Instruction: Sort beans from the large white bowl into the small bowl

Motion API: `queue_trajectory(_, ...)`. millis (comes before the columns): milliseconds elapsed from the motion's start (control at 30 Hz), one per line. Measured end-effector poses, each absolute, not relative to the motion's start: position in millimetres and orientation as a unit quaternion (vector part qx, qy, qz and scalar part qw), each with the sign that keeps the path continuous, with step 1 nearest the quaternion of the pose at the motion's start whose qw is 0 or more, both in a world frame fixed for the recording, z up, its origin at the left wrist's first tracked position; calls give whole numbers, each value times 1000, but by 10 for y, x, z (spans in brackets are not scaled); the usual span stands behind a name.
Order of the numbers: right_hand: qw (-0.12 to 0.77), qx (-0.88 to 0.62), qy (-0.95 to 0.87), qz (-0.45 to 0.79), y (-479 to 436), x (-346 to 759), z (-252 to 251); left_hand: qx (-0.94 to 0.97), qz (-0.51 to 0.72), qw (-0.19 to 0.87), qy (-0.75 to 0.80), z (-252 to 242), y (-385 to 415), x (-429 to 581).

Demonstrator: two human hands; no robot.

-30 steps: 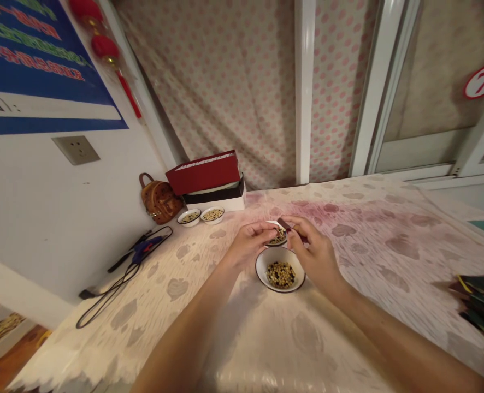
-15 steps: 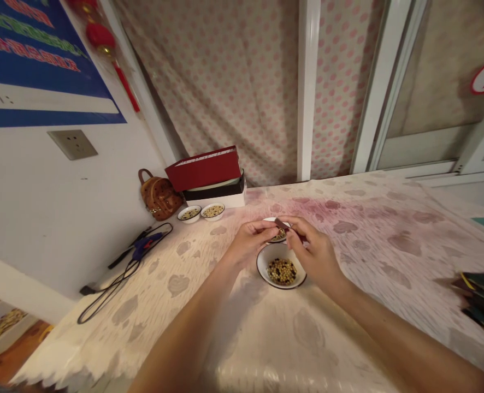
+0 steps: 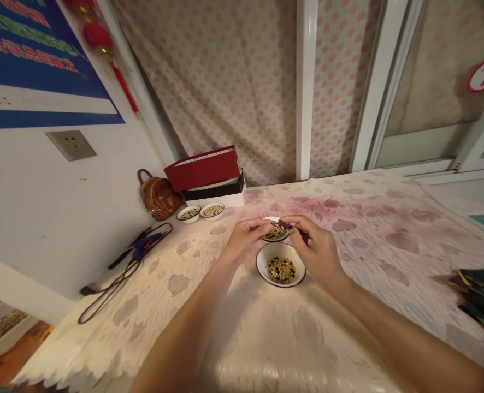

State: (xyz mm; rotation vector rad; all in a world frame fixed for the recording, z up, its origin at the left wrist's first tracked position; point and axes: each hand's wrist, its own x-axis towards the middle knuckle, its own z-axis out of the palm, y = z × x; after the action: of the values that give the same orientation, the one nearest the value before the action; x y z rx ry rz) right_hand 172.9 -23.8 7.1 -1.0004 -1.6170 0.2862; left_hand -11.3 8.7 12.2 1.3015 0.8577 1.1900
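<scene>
A slim dark reddish-brown object (image 3: pixel 284 224) is gripped in my right hand (image 3: pixel 318 245), pointing left over the farther bowl; its kind is not clear. My left hand (image 3: pixel 244 238) is closed in a pinch at that bowl's left side, close to the object's tip. Whatever lies between its fingertips is too small to tell. Beneath both hands stands the farther white bowl (image 3: pixel 275 239), holding mixed pale and dark beans or seeds. Nearer to me, a larger white dark-rimmed bowl (image 3: pixel 262 271) holds yellowish and black beans (image 3: pixel 282 270).
Two small bowls of beans, one left (image 3: pixel 189 218) and one right (image 3: pixel 212 215), stand by stacked boxes (image 3: pixel 215 194). A brown mini backpack (image 3: pixel 159 195) leans at the wall. A corded blue tool (image 3: pixel 147 244) lies left; dark folded cloth (image 3: pixel 482 292) lies right.
My left fingertips have drawn slightly left, away from the slim object, showing more of the farther bowl. My right hand has shifted little. The bowls stay in place.
</scene>
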Motion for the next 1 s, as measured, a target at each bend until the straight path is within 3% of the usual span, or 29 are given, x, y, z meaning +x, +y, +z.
queue_trajectory(233, 610, -443, -644, 125, -177, 1787, 82, 767, 280, 365, 447, 126, 28, -198)
queue_trajectory(433, 615, -442, -640, 132, -160, 1793, 83, 764, 294, 247, 518, 109, 212, -81)
queue_trajectory(600, 617, -437, -640, 137, -164, 1788, 85, 788, 174, 159, 569, 134, 495, 38)
queue_trajectory(900, 613, -441, -640, 139, -154, 1792, 92, 764, 203, 130, 599, 81, 701, 69)
queue_trajectory(1000, 617, -435, -641, 135, -141, 1790, 81, 715, 319, 248, 570, 59, 631, 11)
